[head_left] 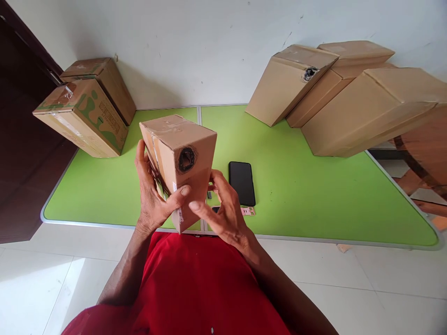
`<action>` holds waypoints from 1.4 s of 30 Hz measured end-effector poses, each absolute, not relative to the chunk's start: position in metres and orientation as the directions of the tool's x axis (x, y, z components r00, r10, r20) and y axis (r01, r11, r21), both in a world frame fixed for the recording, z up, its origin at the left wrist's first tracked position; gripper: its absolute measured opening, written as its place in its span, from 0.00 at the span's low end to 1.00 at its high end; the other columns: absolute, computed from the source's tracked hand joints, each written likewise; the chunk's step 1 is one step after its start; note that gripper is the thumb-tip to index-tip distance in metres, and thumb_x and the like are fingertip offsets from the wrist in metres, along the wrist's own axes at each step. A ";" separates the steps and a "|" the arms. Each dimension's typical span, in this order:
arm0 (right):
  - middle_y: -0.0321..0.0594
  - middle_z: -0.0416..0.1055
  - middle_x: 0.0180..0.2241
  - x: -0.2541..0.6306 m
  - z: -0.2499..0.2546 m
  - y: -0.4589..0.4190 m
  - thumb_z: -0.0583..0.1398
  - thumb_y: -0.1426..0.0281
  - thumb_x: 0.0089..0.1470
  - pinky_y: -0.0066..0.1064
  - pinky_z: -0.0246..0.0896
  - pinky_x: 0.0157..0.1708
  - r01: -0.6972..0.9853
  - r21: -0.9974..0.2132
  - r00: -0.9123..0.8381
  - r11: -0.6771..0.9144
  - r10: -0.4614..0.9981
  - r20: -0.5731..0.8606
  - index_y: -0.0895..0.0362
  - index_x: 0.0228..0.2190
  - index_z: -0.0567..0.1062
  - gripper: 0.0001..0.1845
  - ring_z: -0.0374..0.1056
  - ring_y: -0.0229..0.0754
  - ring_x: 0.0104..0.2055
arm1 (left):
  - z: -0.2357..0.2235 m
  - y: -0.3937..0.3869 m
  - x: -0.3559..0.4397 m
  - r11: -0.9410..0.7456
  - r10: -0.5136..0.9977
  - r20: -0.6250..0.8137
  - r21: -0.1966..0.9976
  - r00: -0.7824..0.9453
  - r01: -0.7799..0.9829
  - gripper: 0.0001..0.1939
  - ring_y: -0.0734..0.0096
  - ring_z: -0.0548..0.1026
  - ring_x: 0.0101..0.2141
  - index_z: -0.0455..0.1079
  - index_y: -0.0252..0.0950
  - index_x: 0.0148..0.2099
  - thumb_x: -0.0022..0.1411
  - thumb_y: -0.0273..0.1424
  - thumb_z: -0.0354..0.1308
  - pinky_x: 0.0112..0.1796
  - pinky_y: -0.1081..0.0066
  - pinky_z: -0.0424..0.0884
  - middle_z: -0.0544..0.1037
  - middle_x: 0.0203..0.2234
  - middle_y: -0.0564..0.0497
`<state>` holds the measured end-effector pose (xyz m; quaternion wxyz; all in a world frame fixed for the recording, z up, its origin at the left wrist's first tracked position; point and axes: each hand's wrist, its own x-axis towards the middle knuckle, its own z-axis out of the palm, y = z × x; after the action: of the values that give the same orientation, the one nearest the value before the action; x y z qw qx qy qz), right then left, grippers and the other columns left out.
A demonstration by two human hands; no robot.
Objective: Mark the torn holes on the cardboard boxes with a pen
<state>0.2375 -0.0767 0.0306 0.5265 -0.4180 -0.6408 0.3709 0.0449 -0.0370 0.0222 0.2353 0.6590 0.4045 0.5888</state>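
A brown cardboard box [197,184] stands between my hands near the table's front edge, with a black-rimmed round hole in its near face and clear tape along one side. My left hand [153,202] grips its left side, the thumb pressed on the near face. On the other side, my right hand [225,211] holds it by the right side, fingers curled behind and thumb across the near face. To the right of the box lies a black phone [242,184]. A pink strap with a buckle [248,211] is partly hidden by my right hand.
The green folding table [307,200] stands against a white wall. Two cardboard boxes, one with green print [92,114], sit at the back left. At the back right lean more boxes, including one with a black-rimmed hole [289,79]. A dark door [28,130] is at the left.
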 end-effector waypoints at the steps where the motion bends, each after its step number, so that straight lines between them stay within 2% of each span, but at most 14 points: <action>1: 0.42 0.82 0.51 0.239 0.032 -0.075 0.66 0.46 0.67 0.49 0.79 0.51 0.084 -0.926 -0.104 0.369 0.927 0.360 0.48 0.55 0.74 0.24 0.80 0.52 0.48 | 0.021 -0.038 0.045 -0.558 0.812 0.583 0.788 -0.022 0.261 0.69 0.29 0.69 0.71 0.50 0.54 0.85 0.52 0.69 0.76 0.68 0.30 0.68 0.66 0.71 0.37; 3: 0.41 0.83 0.51 0.241 0.036 -0.073 0.62 0.44 0.72 0.48 0.77 0.53 -0.003 -0.940 -0.058 0.341 0.939 0.340 0.48 0.54 0.77 0.23 0.80 0.51 0.50 | 0.018 -0.039 0.046 -0.559 0.816 0.578 0.785 0.010 0.267 0.72 0.28 0.69 0.71 0.49 0.53 0.85 0.49 0.68 0.78 0.69 0.30 0.68 0.66 0.72 0.36; 6: 0.39 0.84 0.49 0.238 0.041 -0.072 0.62 0.43 0.73 0.45 0.77 0.53 -0.059 -0.946 0.051 0.317 0.948 0.315 0.47 0.50 0.79 0.22 0.80 0.51 0.52 | 0.017 -0.042 0.050 -0.585 0.807 0.583 0.769 0.092 0.256 0.73 0.26 0.64 0.75 0.46 0.54 0.86 0.49 0.66 0.79 0.72 0.31 0.65 0.60 0.78 0.36; 11: 0.39 0.85 0.53 0.236 0.045 -0.072 0.63 0.39 0.70 0.47 0.79 0.58 -0.063 -0.952 0.072 0.300 0.953 0.296 0.45 0.52 0.80 0.26 0.82 0.52 0.56 | 0.022 -0.047 0.055 -0.612 0.791 0.587 0.770 0.173 0.180 0.68 0.29 0.62 0.77 0.44 0.58 0.86 0.55 0.57 0.80 0.73 0.29 0.64 0.58 0.79 0.37; 14: 0.41 0.86 0.51 0.238 0.046 -0.073 0.62 0.36 0.68 0.49 0.78 0.62 -0.059 -0.954 0.096 0.293 0.953 0.287 0.46 0.53 0.81 0.30 0.82 0.55 0.58 | 0.024 -0.051 0.056 -0.595 0.802 0.567 0.784 0.188 0.176 0.66 0.30 0.62 0.76 0.47 0.62 0.86 0.56 0.56 0.80 0.74 0.30 0.63 0.61 0.77 0.41; 18: 0.39 0.86 0.48 0.240 0.050 -0.074 0.62 0.35 0.68 0.51 0.79 0.58 -0.003 -0.958 0.124 0.287 0.951 0.284 0.43 0.51 0.82 0.29 0.83 0.55 0.54 | 0.025 -0.054 0.060 -0.571 0.818 0.545 0.807 0.182 0.148 0.63 0.32 0.62 0.76 0.49 0.64 0.85 0.56 0.59 0.78 0.74 0.31 0.63 0.64 0.74 0.43; 21: 0.39 0.85 0.46 0.241 0.052 -0.075 0.64 0.36 0.67 0.47 0.79 0.51 -0.014 -0.958 0.131 0.288 0.950 0.284 0.45 0.47 0.81 0.27 0.82 0.53 0.48 | 0.025 -0.055 0.061 -0.574 0.815 0.552 0.811 0.177 0.112 0.62 0.34 0.62 0.77 0.51 0.60 0.85 0.58 0.58 0.78 0.75 0.36 0.65 0.61 0.77 0.42; 24: 0.39 0.84 0.43 0.241 0.052 -0.077 0.65 0.37 0.68 0.44 0.78 0.46 0.009 -0.959 0.133 0.284 0.950 0.282 0.47 0.45 0.79 0.27 0.81 0.51 0.46 | 0.025 -0.055 0.060 -0.562 0.823 0.538 0.819 0.182 0.116 0.63 0.34 0.60 0.78 0.48 0.57 0.86 0.59 0.58 0.78 0.75 0.38 0.64 0.58 0.80 0.40; 28: 0.41 0.83 0.43 0.241 0.051 -0.078 0.63 0.34 0.68 0.44 0.77 0.44 0.041 -0.958 0.143 0.283 0.948 0.286 0.48 0.45 0.78 0.30 0.80 0.52 0.45 | 0.026 -0.054 0.059 -0.586 0.809 0.554 0.781 0.194 0.216 0.71 0.27 0.51 0.81 0.46 0.53 0.86 0.53 0.62 0.80 0.75 0.35 0.62 0.54 0.82 0.38; 30: 0.40 0.82 0.41 0.241 0.053 -0.078 0.63 0.35 0.68 0.43 0.77 0.43 0.047 -0.960 0.140 0.277 0.949 0.281 0.48 0.44 0.78 0.30 0.80 0.51 0.44 | 0.029 -0.056 0.060 -0.568 0.822 0.536 0.797 0.193 0.207 0.67 0.29 0.47 0.82 0.47 0.52 0.86 0.57 0.63 0.77 0.77 0.37 0.59 0.54 0.82 0.39; 32: 0.40 0.82 0.41 0.241 0.055 -0.079 0.64 0.36 0.67 0.43 0.77 0.44 0.049 -0.959 0.124 0.278 0.951 0.282 0.48 0.44 0.77 0.28 0.80 0.51 0.45 | 0.035 -0.060 0.061 -0.514 0.854 0.491 0.848 0.172 0.129 0.57 0.34 0.52 0.82 0.51 0.54 0.85 0.64 0.62 0.71 0.78 0.40 0.57 0.58 0.80 0.42; 34: 0.42 0.83 0.45 0.241 0.057 -0.081 0.67 0.37 0.66 0.44 0.78 0.47 0.053 -0.959 0.106 0.278 0.953 0.283 0.48 0.47 0.78 0.29 0.81 0.53 0.48 | 0.041 -0.063 0.064 -0.458 0.884 0.448 0.888 0.131 0.053 0.50 0.37 0.60 0.78 0.55 0.54 0.83 0.68 0.62 0.67 0.76 0.41 0.59 0.63 0.78 0.44; 37: 0.44 0.84 0.51 0.240 0.056 -0.085 0.69 0.39 0.64 0.47 0.80 0.51 0.072 -0.958 0.082 0.277 0.956 0.282 0.49 0.51 0.79 0.30 0.81 0.54 0.51 | 0.051 -0.068 0.066 -0.410 0.910 0.406 0.911 0.077 0.041 0.46 0.37 0.67 0.73 0.60 0.53 0.80 0.68 0.62 0.66 0.73 0.37 0.62 0.69 0.74 0.43; 42: 0.42 0.83 0.50 0.238 0.055 -0.087 0.68 0.41 0.66 0.45 0.79 0.52 0.072 -0.956 0.068 0.285 0.955 0.290 0.48 0.52 0.79 0.27 0.81 0.52 0.51 | 0.061 -0.073 0.068 -0.386 0.922 0.383 0.920 0.054 0.070 0.44 0.39 0.66 0.73 0.61 0.53 0.79 0.69 0.60 0.68 0.73 0.40 0.62 0.69 0.74 0.44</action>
<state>0.2377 -0.0870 0.0546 0.5709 -0.4562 -0.5628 0.3862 0.0680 -0.0727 0.0613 0.3815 0.6176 0.4017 0.5583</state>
